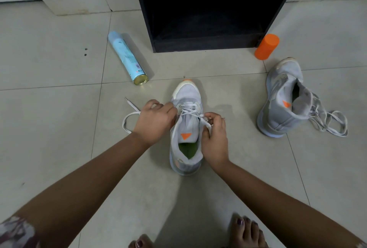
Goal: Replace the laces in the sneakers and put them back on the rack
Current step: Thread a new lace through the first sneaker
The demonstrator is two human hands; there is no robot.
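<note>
A grey sneaker (187,96) with an orange tongue tag stands upright on the floor in front of me, toe pointing away. Its white lace (130,117) crosses the lower eyelets and loops out to the left. My left hand (154,121) grips the lace at the shoe's left side. My right hand (214,140) pinches the other lace end at the right eyelets. A second grey sneaker (282,96) lies tipped on its side at the right, loose laces (329,122) spilling beside it. The black rack (202,43) stands behind.
A light blue spray can (127,58) lies on the tiled floor (49,108) left of the rack. An orange cylinder (267,46) lies by the rack's right corner. My bare toes (246,230) show at the bottom edge.
</note>
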